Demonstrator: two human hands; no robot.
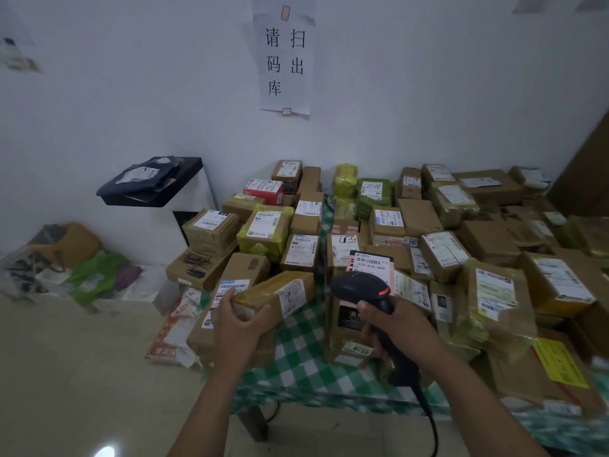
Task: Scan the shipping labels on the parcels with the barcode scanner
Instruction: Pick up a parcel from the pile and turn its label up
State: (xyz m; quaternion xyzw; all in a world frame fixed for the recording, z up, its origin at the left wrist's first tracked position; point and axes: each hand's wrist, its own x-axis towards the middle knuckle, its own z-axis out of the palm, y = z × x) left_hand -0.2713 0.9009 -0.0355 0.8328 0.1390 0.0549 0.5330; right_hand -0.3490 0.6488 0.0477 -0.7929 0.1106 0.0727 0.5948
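My left hand [238, 319] grips the near end of a long cardboard parcel [283, 291] wrapped in yellowish tape, with a white label marked by hand on its side. My right hand [393, 324] holds a black barcode scanner [362, 286] with a red trigger; its head points away from me toward a pink-and-white shipping label [370, 263] on a parcel just behind it. The scanner's cable [428, 420] hangs down past the table edge. Many more labelled parcels [441, 255] cover the table.
The table has a green-and-white checked cloth [306, 344]. Left of it stand stacked boxes [211, 230] and a red-and-white mail bag [174, 331] on the floor. A black-topped white stand [155, 183] holds a dark bag. Plastic bags [89, 278] lie by the wall.
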